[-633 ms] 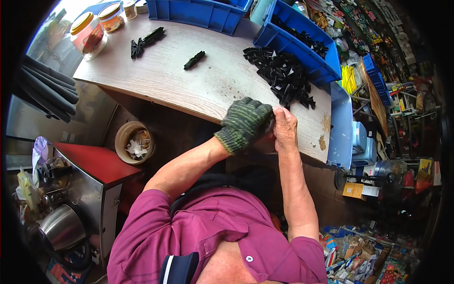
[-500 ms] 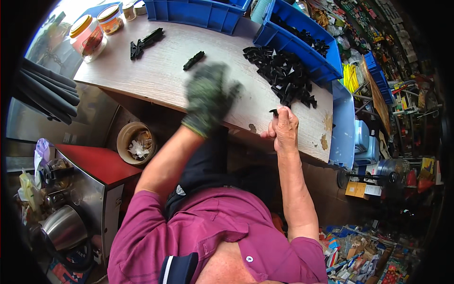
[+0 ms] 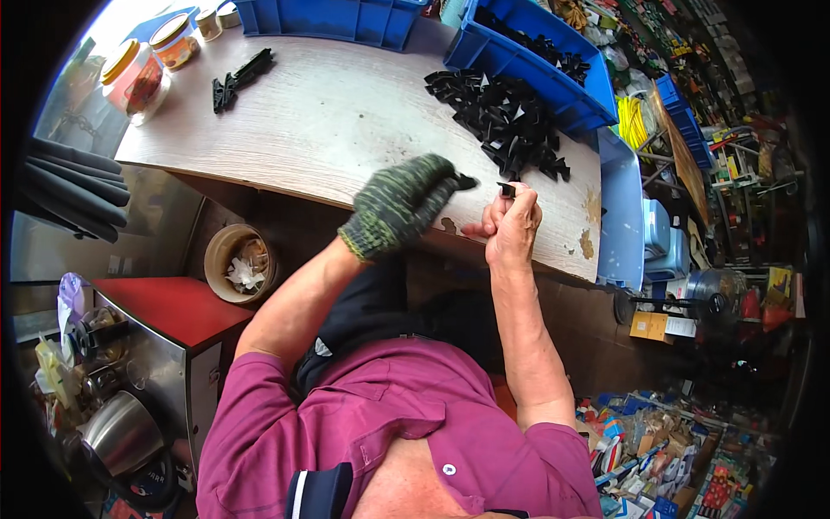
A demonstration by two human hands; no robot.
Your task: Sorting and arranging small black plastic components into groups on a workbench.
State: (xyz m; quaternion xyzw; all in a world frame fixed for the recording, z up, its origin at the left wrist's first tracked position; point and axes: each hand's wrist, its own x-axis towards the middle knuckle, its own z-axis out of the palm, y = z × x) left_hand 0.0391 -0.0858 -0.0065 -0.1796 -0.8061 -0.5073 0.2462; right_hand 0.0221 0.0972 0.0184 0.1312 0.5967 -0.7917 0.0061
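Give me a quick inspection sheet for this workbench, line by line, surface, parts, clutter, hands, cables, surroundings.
Surface: wooden bench top, worn patches near its right edge.
Job's things: small black part pinched in the right hand; heap of black plastic parts behind it.
Clutter: a few black pieces at the far left; lidded jars.
Grippers: left hand in a green knit glove, a black piece at its fingertips; right hand bare.
Cables: nothing seen.
Surroundings: blue bins behind, round tub below the bench, red-topped cabinet.

A green-and-black flecked glove (image 3: pixel 402 203) is worn; black plastic parts (image 3: pixel 506 121) are heaped on the pale wood-grain bench (image 3: pixel 328 112), beside blue bins (image 3: pixel 519 65).
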